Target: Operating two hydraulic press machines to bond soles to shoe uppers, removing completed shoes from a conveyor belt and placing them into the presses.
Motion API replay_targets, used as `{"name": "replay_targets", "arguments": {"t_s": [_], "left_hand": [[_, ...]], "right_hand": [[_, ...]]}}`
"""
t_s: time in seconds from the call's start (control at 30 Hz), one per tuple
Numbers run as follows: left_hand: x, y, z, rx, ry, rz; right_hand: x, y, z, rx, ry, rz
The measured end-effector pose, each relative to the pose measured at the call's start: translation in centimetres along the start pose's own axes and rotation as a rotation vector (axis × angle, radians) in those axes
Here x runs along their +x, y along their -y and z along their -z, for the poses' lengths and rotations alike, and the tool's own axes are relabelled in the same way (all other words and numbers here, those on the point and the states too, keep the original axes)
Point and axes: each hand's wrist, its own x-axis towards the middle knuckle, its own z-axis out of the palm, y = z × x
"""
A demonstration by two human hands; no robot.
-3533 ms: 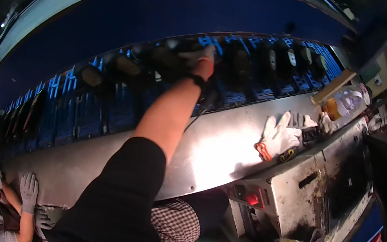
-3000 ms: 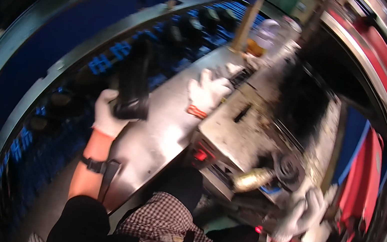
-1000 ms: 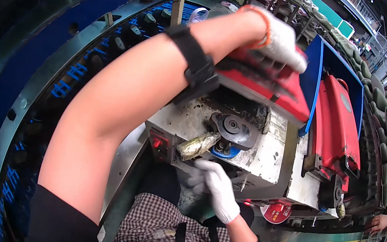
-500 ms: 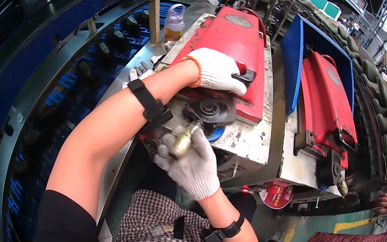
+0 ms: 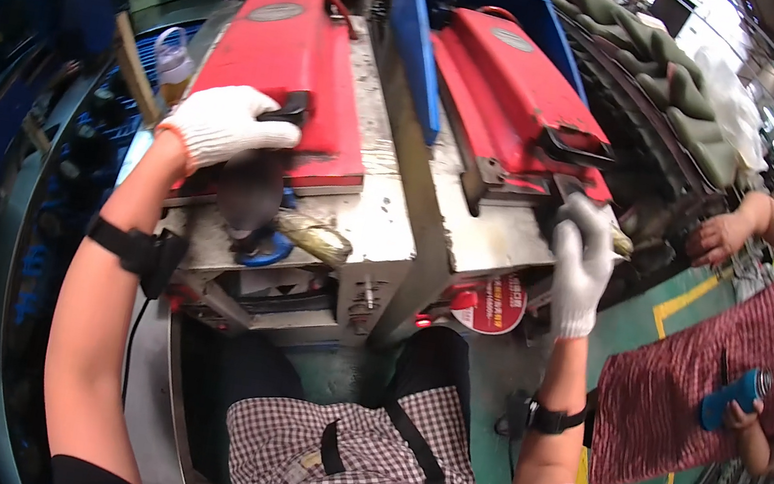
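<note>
My left hand (image 5: 228, 128), in a white knit glove, is closed around the black handle (image 5: 295, 108) at the front of the left red machine cover (image 5: 271, 46). Just below it is a round black part (image 5: 251, 190), blurred, above a blue ring (image 5: 266, 249). A yellowish wrapped grip (image 5: 312, 236) sticks out beside that ring. My right hand (image 5: 584, 263), also gloved, reaches up to a dark part (image 5: 566, 185) at the front of the right red cover (image 5: 525, 76). Its fingers are smeared, and whether they grip that part is unclear. Another yellowish wrapped grip (image 5: 622, 241) shows beside it.
Blue panels (image 5: 417, 54) surround the back of the right machine. Many green padded shapes (image 5: 682, 106) line a rack at right. A person in a red checked apron (image 5: 677, 389) stands close at right, holding a blue bottle (image 5: 735, 399). A clear bottle (image 5: 172, 64) stands at far left.
The view has swung right. My right hand has let go of the left machine's wrapped grip and moved across to the right machine. My left hand stays at the black handle.
</note>
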Motion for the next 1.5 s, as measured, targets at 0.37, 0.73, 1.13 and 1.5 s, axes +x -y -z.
{"name": "replay_targets", "arguments": {"t_s": [0.37,0.73,1.13,1.5], "left_hand": [[1.2,-0.7,-0.6,-0.121,0.063,0.068],[2.8,-12.3,-4.8,-0.098,-0.269,-0.356],[14.0,-22.6,-4.0,0.027,-0.674,-0.769],[18.5,-25.4,3.1,-0.212,-0.807,-0.686]], "right_hand": [[2.4,-9.0,9.5,-0.885,0.029,-0.172],[-3.7,1.3,4.5,-0.631,0.163,-0.111],[8.8,0.6,4.9,-0.5,0.345,-0.089],[20.9,-7.6,-5.3,-0.939,1.003,-0.301]]}}
